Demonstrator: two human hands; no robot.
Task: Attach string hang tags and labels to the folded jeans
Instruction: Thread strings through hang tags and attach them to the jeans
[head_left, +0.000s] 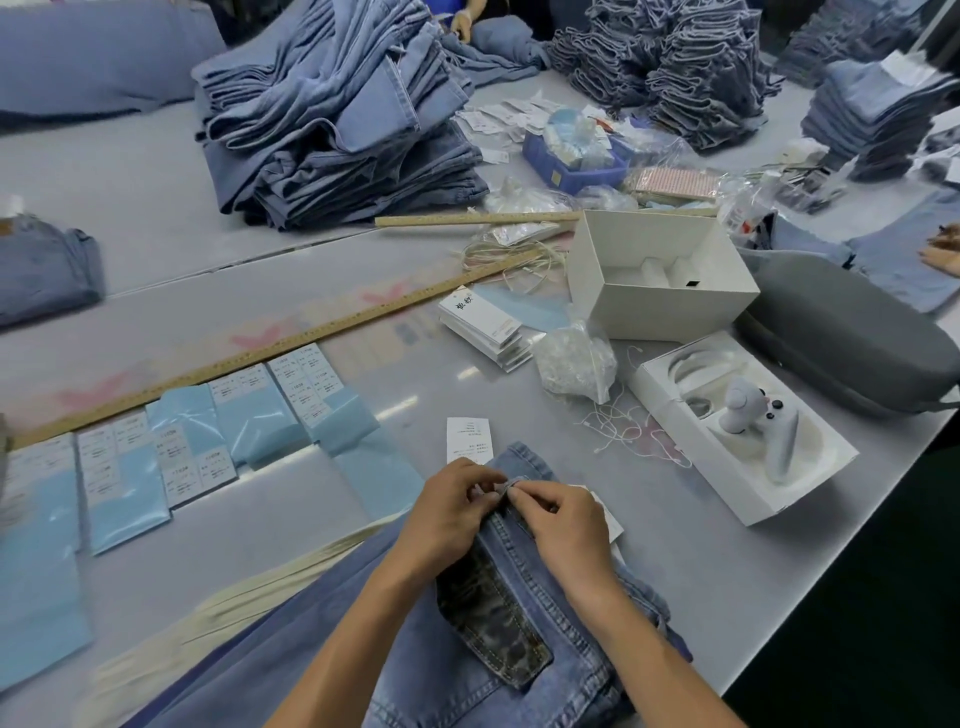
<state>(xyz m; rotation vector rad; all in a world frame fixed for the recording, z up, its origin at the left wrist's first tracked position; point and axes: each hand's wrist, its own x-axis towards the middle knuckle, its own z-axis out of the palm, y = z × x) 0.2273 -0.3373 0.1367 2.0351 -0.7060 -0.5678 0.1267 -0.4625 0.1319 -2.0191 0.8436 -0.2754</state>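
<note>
Folded blue jeans (524, 613) with a dark leather waistband patch (493, 618) lie at the table's near edge. My left hand (447, 514) and my right hand (566, 525) meet at the waistband's far end, both pinching a belt loop (505, 486) between fingertips. A white paper tag (467, 439) lies just beyond the jeans, partly under them. Another white tag (605, 514) shows from under my right hand. Any string in my fingers is too small to see.
Blue label sheets (249, 415) lie in a row at left beside a long wooden ruler (291, 340). Hang tags (485, 325), a bag of strings (571, 364), white boxes (660, 275) and a grey case (847, 332) sit to the right. Jeans piles (337, 114) fill the back.
</note>
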